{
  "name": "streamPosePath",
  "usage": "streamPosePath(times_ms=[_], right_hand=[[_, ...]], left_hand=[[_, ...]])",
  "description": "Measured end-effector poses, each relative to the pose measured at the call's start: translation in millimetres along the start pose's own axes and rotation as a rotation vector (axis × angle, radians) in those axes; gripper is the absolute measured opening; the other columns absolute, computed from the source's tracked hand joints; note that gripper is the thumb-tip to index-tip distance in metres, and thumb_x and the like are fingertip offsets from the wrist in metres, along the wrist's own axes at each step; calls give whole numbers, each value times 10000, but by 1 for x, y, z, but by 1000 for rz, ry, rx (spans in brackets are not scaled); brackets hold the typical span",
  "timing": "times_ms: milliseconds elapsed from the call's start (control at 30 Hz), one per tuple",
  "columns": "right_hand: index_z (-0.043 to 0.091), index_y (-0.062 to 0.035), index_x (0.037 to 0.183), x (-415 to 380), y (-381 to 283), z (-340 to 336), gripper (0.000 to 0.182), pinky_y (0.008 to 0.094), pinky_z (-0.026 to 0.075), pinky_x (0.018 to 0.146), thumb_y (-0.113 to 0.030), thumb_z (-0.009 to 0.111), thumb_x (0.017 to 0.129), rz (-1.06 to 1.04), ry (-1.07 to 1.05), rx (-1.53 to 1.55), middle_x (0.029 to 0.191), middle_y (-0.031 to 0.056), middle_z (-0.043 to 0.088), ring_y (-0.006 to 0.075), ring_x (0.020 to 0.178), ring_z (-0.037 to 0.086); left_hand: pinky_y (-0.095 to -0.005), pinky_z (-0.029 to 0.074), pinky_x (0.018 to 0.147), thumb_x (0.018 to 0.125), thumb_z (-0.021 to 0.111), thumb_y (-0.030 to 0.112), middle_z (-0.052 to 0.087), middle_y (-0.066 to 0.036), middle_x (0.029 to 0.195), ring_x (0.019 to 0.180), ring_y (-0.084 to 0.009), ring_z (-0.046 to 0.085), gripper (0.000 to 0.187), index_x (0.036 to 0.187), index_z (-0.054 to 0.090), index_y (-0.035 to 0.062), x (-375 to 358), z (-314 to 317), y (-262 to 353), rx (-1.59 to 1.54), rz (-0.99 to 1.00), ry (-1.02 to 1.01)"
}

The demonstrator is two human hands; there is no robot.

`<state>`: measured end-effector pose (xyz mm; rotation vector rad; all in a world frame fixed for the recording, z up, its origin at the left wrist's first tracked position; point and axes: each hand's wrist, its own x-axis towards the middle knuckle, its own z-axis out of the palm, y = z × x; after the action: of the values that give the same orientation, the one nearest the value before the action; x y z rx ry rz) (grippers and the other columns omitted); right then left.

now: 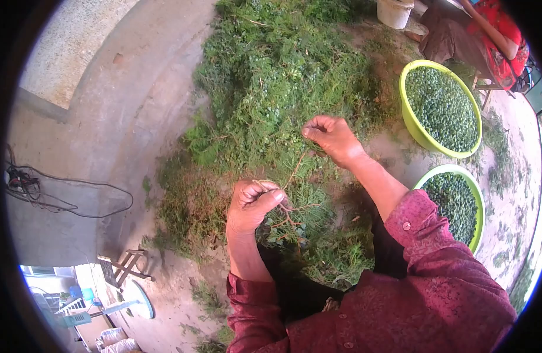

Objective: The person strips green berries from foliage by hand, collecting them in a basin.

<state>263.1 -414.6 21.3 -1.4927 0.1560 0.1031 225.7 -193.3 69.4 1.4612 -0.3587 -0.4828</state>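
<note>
Both hands — left (pixel 254 203), right (pixel 331 136) — apparently pinched on one leafy twig (pixel 291 176), above heaped greenery (pixel 271 70).

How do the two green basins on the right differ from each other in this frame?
The far basin shows its whole round rim; the near basin is partly cut off by the person's sleeve. The far basin's rim looks yellower, while the near basin's is a paler green. The far basin lies close to the pile of cut greenery; the near basin sits closer to the person. Both hold small green round pieces and stand on the bare ground.
</note>
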Motion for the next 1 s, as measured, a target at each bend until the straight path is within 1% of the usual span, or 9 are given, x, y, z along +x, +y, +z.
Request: streamPosePath(times_ms=[67,133,233,300,367,500,700,767,1000], right_hand=[[575,-35,881,3,-3,-3,112,219,438,489,-133,590,828,-57,54,-219,775,14,548,87,667,534],[555,-36,888,9,0,-14,97,204,403,432,-116,571,835,189,62,289,788,24,552,105,649,560],[534,-70,882,6,1,-18,69,181,357,381,-102,571,833,284,-70,661,760,34,562,110,563,552],[511,-91,894,6,1,-19,83,181,318,354,-104,568,836,315,-89,705,779,31,549,108,503,511],[513,-78,900,8,6,-24,95,178,304,349,-127,569,840,326,-158,822,793,36,540,101,447,443],[516,-62,879,6,-4,-25,143,161,287,349,-193,565,850,349,-170,745,845,33,535,87,482,409],[527,-43,912,2,-10,-15,188,213,419,458,-225,539,868,321,-172,735,874,59,536,126,610,511],[527,3,944,-2,-11,-11,183,224,451,510,-157,551,858,244,-290,739,774,57,534,138,663,556],[552,-21,963,-9,-6,5,180,193,430,526,-106,607,814,268,-516,539,753,25,559,102,678,548]], left_hand=[[-305,512,563,745,587,11,600,-96,654,590,-169,595,64,711,604,-41,-4,-1,3,-73,79,45],[-302,510,529,717,598,4,590,-106,639,567,-169,578,41,705,598,-36,-12,-7,-3,-197,136,201],[-296,506,526,692,629,30,589,-102,638,561,-160,569,70,707,599,-31,-16,-12,0,-200,153,268],[-299,505,546,680,644,63,587,-98,635,559,-153,565,105,711,595,-25,-17,-19,-3,-229,120,211],[-310,491,469,652,614,71,564,-94,584,491,-169,543,103,694,559,-5,-16,-20,-6,-125,167,326],[-301,489,494,672,601,75,576,-88,611,528,-169,557,92,706,564,-1,-15,-25,-6,-143,143,268],[-302,478,631,777,594,85,612,-83,701,631,-169,583,77,763,600,10,9,-14,-8,-16,100,467],[-293,464,657,791,613,115,622,-82,726,656,-160,578,107,792,610,8,14,-11,-16,-18,11,427],[-239,399,549,761,675,272,601,-38,742,649,-84,506,299,866,614,-1,26,8,-21,80,-183,348]])
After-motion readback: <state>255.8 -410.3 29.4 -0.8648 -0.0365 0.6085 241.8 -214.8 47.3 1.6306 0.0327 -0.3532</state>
